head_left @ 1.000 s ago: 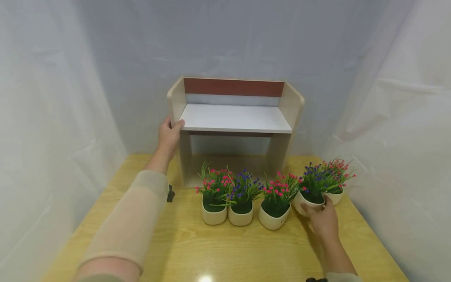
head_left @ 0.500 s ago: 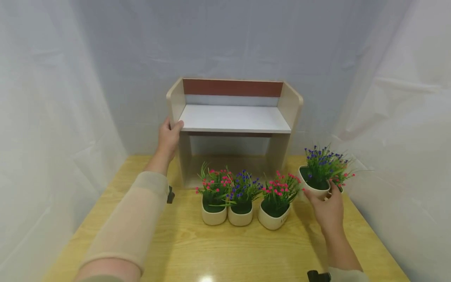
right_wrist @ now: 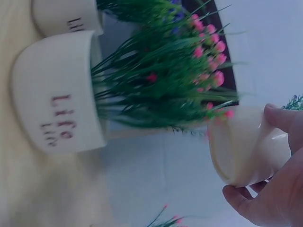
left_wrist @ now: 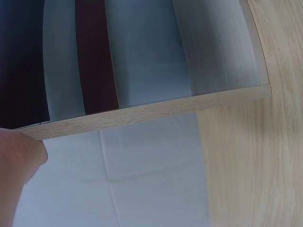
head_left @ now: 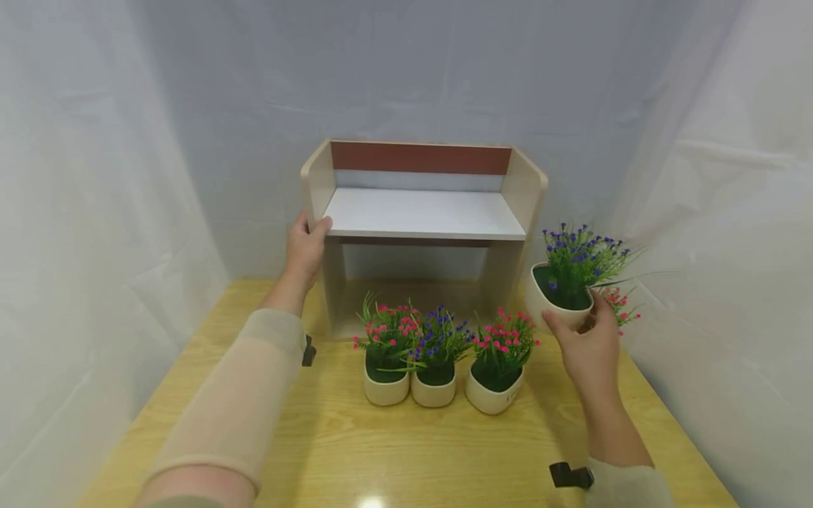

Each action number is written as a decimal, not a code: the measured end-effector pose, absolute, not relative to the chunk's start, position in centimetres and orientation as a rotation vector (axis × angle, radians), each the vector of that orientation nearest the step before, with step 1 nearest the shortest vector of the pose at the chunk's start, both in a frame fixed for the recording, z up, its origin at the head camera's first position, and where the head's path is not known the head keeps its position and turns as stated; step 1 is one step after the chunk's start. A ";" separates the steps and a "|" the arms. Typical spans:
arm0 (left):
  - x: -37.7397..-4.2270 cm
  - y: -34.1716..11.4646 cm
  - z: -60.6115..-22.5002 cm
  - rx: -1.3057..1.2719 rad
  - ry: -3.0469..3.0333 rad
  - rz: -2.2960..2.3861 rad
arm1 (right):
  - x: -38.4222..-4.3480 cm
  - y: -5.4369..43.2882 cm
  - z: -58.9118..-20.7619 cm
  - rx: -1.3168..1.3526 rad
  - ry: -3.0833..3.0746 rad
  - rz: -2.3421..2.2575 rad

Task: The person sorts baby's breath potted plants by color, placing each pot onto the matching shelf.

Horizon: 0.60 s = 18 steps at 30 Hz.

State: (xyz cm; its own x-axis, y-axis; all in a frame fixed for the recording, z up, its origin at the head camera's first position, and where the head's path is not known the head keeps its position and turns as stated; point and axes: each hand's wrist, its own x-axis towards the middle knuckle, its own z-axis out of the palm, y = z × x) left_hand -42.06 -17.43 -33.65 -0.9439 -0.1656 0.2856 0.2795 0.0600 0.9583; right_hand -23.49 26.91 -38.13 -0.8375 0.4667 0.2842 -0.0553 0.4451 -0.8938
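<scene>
My left hand grips the left side panel of a small wooden desktop shelf, thumb on the front edge near the white upper board. In the left wrist view, part of that hand shows at the panel edge. My right hand holds a potted artificial plant with purple flowers by its white pot, raised off the table and right of the shelf. Seen from the right wrist, thumb and fingers pinch the pot from either side.
Three potted plants stand before the shelf: a pink-flowered one, a purple one and another pink one with lettering. Behind my right hand, more pink flowers show near the table's right edge. Pale sheeting surrounds the table.
My right hand has lifted the purple-flowered potted plant from the table, up and away from the pink one at the far right. My left hand has stayed on the shelf.
</scene>
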 end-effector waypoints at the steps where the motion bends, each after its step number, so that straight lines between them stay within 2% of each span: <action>1: -42.1 -17.4 -33.6 -0.114 -2.026 -1.954 | -23.6 26.6 -37.8 -0.325 -2.192 1.392; 18: -42.2 -17.2 -34.2 -0.107 -2.018 -1.972 | -26.1 23.5 -32.7 -0.081 -2.246 1.455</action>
